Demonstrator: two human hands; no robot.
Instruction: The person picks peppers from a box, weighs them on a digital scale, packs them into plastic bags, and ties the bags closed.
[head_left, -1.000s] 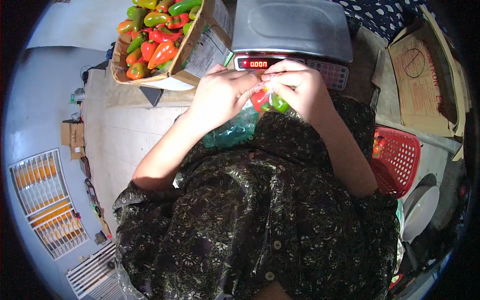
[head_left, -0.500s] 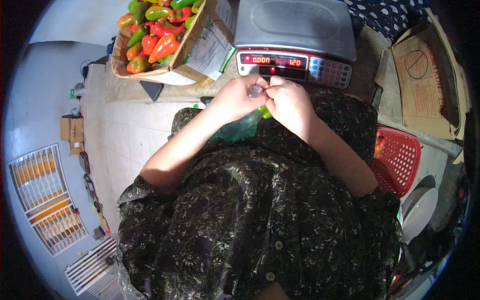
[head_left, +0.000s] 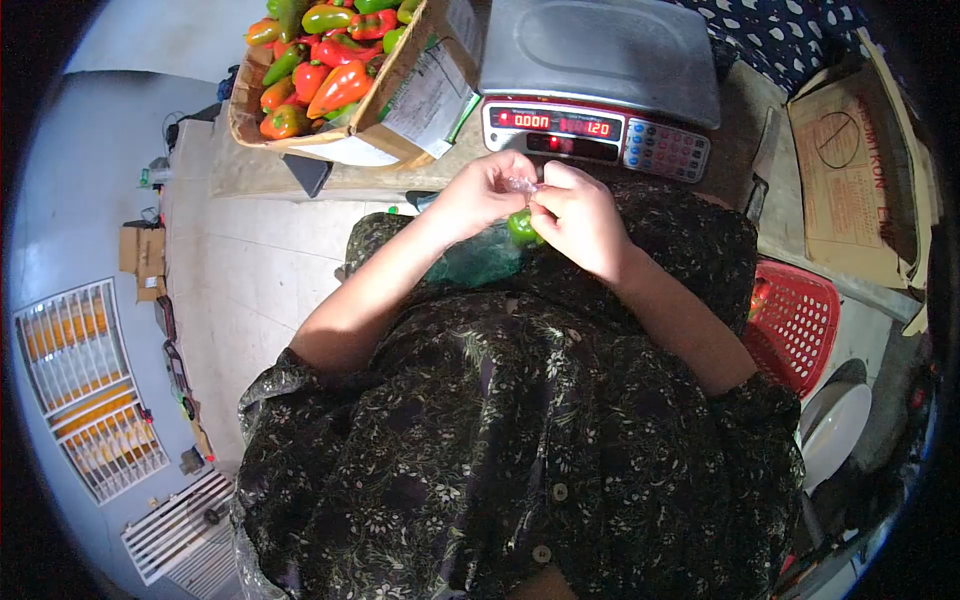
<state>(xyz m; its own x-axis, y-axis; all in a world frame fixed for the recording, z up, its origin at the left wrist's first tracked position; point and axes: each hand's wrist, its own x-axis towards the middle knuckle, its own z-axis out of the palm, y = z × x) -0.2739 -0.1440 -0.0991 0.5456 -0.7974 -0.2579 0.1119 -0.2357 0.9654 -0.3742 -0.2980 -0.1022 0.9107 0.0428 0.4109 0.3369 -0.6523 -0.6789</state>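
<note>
My left hand [head_left: 484,196] and my right hand [head_left: 580,212] meet above my lap, just in front of the digital scale. Between their fingertips they pinch a bunched piece of clear plastic [head_left: 517,185], which looks like the neck of a bag. Right below my fingers a green pepper [head_left: 522,228] shows, partly covered by my right hand; whether it is inside the plastic I cannot tell. Green, see-through plastic [head_left: 475,258] lies on my lap under my left wrist.
A digital scale [head_left: 600,50] with lit red digits stands on the counter ahead. Left of it is a carton [head_left: 405,110] of red, orange and green peppers. To the right are an open cardboard box [head_left: 850,190], a red basket [head_left: 800,320] and a white round dish [head_left: 838,430].
My hands stay together at the plastic while the fingers shift. The clear plastic looks more crumpled, and more of the green pepper shows below. The view has moved slightly.
</note>
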